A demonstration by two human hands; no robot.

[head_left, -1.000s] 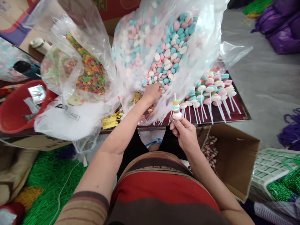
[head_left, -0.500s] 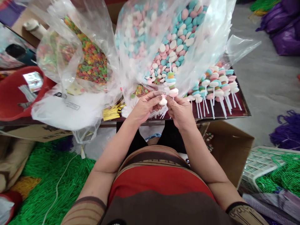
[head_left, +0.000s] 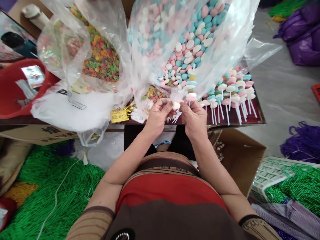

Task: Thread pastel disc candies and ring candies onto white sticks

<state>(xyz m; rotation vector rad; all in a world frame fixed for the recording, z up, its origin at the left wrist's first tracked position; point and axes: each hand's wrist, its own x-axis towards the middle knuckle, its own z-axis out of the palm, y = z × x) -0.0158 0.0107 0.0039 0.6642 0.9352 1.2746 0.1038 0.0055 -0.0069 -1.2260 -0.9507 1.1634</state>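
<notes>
My left hand (head_left: 158, 116) is closed, its thumb and fingertips pinching a white marshmallow (head_left: 176, 106) with a bit of pink behind it. Close beside it, my right hand (head_left: 195, 120) is closed on the stick of a candy skewer (head_left: 191, 95), which stands upright above the fingers. Threaded on that skewer are pink, white, blue, orange and green pieces, and its bare tip points up. My right fingertips reach over to the white marshmallow. Finished-looking skewers (head_left: 231, 88) with white sticks lie in a heap to the right of my hands.
Beyond my hands, a clear bag holds pastel marshmallows (head_left: 190, 43); another bag has gummy rings (head_left: 100, 63). Yellow twist ties (head_left: 122, 114) lie at the table edge. A red basin (head_left: 7, 90) stands left. An open cardboard box (head_left: 240, 160) and white crate (head_left: 270, 176) are below right.
The skewer and my right hand's grip stay much the same, while my left hand's marshmallow has come closer to my right fingertips. The whole view has shifted slightly.
</notes>
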